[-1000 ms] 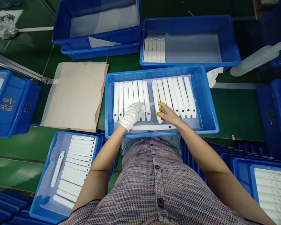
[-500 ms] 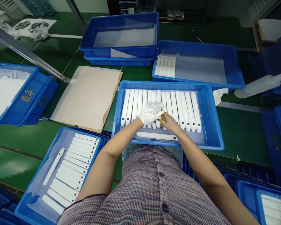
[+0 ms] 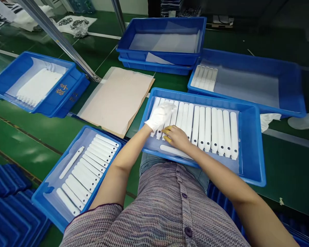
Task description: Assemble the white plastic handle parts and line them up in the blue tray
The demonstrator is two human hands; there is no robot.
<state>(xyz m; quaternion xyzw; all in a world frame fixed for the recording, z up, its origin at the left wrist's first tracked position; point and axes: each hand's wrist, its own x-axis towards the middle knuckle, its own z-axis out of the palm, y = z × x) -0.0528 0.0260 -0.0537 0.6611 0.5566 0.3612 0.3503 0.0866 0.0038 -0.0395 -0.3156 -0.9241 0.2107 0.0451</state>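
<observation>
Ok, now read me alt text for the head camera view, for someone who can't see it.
A person's white-gloved left hand and yellow-tipped right hand are over a row of white rod-like parts in a blue tray. A second tray of similar parts sits at lower left, with a tan sheet beyond it.

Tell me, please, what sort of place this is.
Probably a factory workroom: blue plastic trays hold rows of similar white bar-shaped parts, and the person's left hand wears a white glove.
</observation>
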